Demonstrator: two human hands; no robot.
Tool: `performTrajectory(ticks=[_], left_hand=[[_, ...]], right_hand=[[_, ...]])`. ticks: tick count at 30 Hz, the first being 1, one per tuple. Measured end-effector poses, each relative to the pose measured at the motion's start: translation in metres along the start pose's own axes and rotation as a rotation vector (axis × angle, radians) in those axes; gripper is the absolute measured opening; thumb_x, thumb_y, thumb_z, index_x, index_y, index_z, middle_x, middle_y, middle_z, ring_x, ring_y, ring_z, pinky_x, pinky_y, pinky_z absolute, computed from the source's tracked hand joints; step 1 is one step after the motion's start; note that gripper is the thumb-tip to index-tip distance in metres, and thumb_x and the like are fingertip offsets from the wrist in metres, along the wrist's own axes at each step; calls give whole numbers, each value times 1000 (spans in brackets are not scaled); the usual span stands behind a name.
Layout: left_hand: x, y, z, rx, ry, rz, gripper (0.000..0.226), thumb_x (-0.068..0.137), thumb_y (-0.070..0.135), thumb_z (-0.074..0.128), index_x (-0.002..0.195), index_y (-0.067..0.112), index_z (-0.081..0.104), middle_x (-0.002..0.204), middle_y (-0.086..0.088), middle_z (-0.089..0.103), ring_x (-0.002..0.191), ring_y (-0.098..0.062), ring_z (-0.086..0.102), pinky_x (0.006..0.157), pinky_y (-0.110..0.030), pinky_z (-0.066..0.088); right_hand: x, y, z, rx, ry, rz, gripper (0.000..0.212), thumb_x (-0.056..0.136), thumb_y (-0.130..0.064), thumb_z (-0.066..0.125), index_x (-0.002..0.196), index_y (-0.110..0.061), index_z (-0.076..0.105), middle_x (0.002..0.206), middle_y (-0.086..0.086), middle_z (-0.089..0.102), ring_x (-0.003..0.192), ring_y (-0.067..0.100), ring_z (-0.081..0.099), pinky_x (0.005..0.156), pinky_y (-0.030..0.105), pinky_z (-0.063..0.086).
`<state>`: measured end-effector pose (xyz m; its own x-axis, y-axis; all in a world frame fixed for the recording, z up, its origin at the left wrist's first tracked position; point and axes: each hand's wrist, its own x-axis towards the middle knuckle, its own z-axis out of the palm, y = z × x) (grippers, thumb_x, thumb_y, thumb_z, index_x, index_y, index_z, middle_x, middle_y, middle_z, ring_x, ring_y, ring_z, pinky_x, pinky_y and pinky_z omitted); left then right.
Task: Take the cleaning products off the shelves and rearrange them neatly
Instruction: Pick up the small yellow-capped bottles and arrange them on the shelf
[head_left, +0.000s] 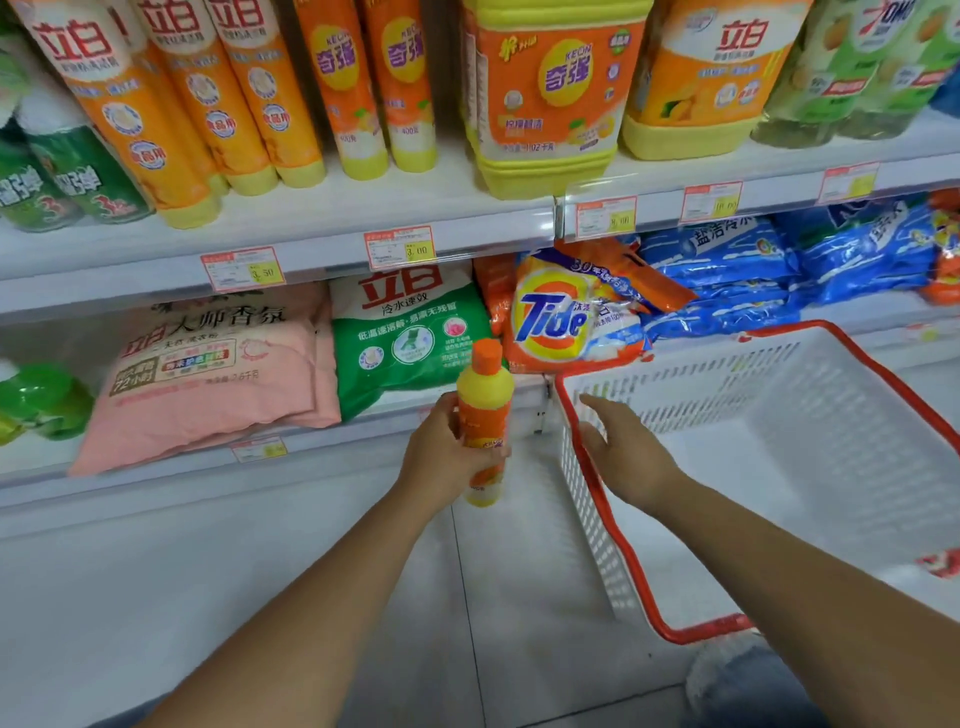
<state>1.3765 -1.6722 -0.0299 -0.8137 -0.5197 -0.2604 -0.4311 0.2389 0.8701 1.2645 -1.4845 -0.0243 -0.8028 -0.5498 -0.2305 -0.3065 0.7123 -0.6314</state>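
My left hand (441, 457) grips a small yellow bottle with an orange cap and orange label (484, 410), held upright in front of the lower shelf. My right hand (621, 447) is open, fingers spread, hovering over the left rim of a white plastic basket with a red rim (597, 499); it holds nothing. The basket looks empty inside. On the upper shelf stand two similar orange-and-yellow bottles (371, 88) and a large yellow jug (550, 98).
Upper shelf (311, 218) carries rows of tall orange bottles (171, 104) and green bottles (67, 171). Lower shelf holds a pink detergent bag (208, 374), a green bag (410, 332), a Tide bag (566, 317) and blue bags (753, 270). White floor tiles lie below.
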Motion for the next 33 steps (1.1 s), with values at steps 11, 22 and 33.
performTrajectory(ticks=[11,22,33], left_hand=[[68,-87,69,59,-19,-120,71,64,14,90,126,25,55,111,6,66,104,-20,63,89,-28,49],[74,-123,83,63,-64,-149,68,64,24,89,123,28,55,108,6,68,102,-21,64,86,-29,49],[28,-63,16,339,9,85,69,83,1,66,144,22,43,136,-4,55,121,-22,56,97,-35,48]], right_hand=[[6,48,47,155,17,35,47,107,-41,27,153,-32,30,155,-8,41,140,15,40,102,15,25],[6,49,49,143,12,52,47,107,-41,27,154,-32,31,155,-8,41,139,15,42,101,16,28],[1,29,32,-15,6,57,47,106,-36,37,151,-24,35,152,4,45,138,24,44,111,32,34]])
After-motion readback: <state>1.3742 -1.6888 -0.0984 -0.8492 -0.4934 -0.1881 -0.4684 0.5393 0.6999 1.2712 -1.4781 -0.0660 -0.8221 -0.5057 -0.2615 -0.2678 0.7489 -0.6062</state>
